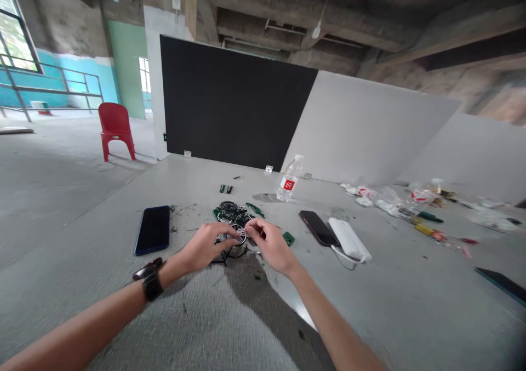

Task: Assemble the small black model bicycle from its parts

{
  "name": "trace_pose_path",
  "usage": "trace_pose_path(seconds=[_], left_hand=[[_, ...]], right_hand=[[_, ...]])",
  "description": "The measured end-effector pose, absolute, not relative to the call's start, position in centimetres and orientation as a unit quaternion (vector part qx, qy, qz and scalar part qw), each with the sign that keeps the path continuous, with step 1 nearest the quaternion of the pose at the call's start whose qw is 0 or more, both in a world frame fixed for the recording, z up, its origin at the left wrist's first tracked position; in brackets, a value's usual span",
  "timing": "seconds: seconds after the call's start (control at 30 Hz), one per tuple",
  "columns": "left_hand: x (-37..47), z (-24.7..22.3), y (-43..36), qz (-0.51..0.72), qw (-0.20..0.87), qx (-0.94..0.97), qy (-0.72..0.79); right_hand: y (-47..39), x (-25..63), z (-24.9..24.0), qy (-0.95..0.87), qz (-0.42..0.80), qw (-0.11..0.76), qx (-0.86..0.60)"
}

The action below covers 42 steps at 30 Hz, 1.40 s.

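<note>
Between my two hands is a small spoked wheel [239, 241] with a silvery piece at its middle. My left hand [211, 243] pinches the wheel's left side between thumb and fingers. Over its right side, my right hand [271, 243] is closed, fingertips together at the silvery piece; exactly what they grip is too small to make out. Just behind lie another black wheel [228, 206] and several small dark green parts [255, 210]. Thin black curved parts [236, 253] lie close under my hands, partly hidden by them.
A dark phone [153, 230] lies left of my hands. On the right are a second phone [318, 228], a white power bank [349, 239] with a cable, and a small green plate [289, 239]. Farther back stands a water bottle [290, 180] before a black panel [234, 102].
</note>
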<state>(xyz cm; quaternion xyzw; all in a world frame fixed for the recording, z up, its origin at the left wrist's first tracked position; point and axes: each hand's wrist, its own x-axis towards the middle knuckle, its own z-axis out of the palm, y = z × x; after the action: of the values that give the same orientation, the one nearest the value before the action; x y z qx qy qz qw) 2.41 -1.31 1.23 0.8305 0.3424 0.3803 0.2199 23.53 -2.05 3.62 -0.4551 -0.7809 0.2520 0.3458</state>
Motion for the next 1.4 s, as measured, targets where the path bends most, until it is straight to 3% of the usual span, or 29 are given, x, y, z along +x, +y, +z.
trace_pose_path(seconds=[0.47, 0.7, 1.07, 1.4], left_hand=[[2.2, 0.3, -1.0, 0.416, 0.301, 0.777, 0.365], [2.3, -0.2, -0.6, 0.422, 0.394, 0.742, 0.340], [2.4, 1.4, -1.2, 0.414, 0.402, 0.731, 0.365], [2.4, 1.1, -0.7, 0.462, 0.434, 0.673, 0.382]], right_hand=[[-2.4, 23.1, 3.7, -0.787, 0.279, 0.337, -0.434], [-2.7, 22.7, 3.3, -0.789, 0.254, 0.332, -0.450], [-3.2, 22.5, 3.6, -0.817, 0.207, 0.303, -0.445], [-3.3, 22.0, 3.5, -0.804, 0.271, 0.296, -0.440]])
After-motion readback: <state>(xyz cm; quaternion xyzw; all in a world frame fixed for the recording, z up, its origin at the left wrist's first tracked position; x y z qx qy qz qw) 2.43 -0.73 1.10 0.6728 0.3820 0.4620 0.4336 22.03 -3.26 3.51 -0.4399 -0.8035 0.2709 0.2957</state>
